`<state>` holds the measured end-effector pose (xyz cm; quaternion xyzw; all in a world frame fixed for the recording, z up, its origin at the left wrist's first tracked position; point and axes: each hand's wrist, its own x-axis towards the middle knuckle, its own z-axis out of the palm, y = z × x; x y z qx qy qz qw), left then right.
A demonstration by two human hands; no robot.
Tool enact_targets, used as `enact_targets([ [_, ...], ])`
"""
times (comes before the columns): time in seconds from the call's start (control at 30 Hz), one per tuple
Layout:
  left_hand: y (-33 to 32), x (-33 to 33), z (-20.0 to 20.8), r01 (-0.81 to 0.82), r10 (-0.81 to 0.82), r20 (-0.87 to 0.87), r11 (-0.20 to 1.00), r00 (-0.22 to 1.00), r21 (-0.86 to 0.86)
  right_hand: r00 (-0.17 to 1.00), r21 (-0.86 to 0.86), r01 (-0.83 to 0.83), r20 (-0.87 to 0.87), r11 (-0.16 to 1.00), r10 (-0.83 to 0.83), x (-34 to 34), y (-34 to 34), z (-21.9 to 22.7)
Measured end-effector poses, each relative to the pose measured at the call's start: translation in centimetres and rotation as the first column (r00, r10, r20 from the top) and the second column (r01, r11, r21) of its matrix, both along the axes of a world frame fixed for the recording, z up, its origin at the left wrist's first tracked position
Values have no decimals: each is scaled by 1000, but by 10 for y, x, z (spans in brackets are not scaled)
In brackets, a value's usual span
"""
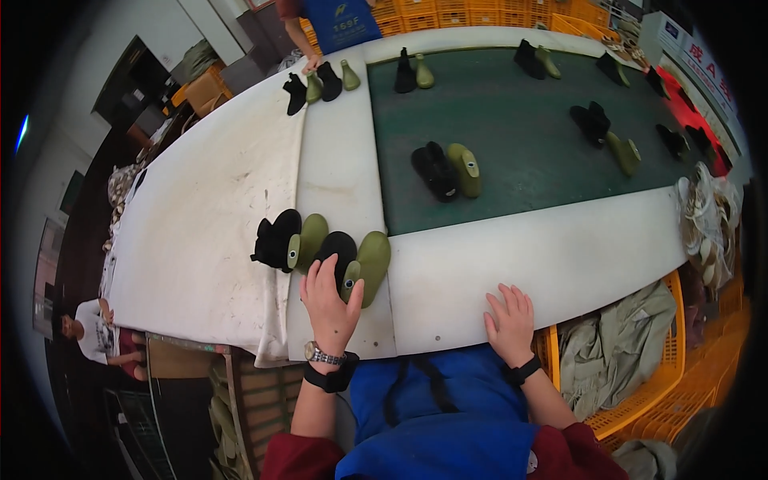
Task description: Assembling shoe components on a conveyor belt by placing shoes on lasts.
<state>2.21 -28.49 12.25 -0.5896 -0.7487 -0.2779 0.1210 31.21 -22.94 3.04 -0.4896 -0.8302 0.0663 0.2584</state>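
My left hand (326, 310) is over the near end of a black boot (338, 246) and a green shoe last (373, 260) on the white tabletop. Its fingers are apart, the fingertips at the boot and the thumb by the last's flat end; light contact is hard to judge. Just left of them lie another black boot (279, 234) and green last (313, 232). My right hand (510, 326) rests at the table's near edge with fingers spread, holding nothing.
On a green belt (496, 104) stand several boot-and-last pairs, including a black boot (434, 171) and green last (465, 170). A person in a blue apron (340, 28) works across the table. An orange crate (672, 344) holding cloth (616, 344) sits at my right.
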Motion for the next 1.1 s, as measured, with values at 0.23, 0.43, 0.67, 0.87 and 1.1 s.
enact_targets([
  [0.23, -10, -45, -25, -134, 193, 359, 974, 913, -183, 1000, 3, -11, 29, 1000, 11, 4, 2, 0],
  [0.43, -12, -43, -30, -207, 215, 261, 977, 941, -58, 999, 16, -32, 32, 999, 31, 1, 4, 1],
  [0.67, -47, -28, 12, -280, 158, 454, 936, 877, 215, 998, -5, -48, 31, 999, 48, -3, -1, -2],
  [0.87, -39, 64, 40, 190, -270, 407, 955, 873, 226, 860, -408, -378, -486, 831, 152, -1, -23, 37],
  [1.1, -39, 110, -17, 518, -420, 415, 841, 807, -157, 816, -405, -547, -455, 732, 358, -15, -48, 59],
])
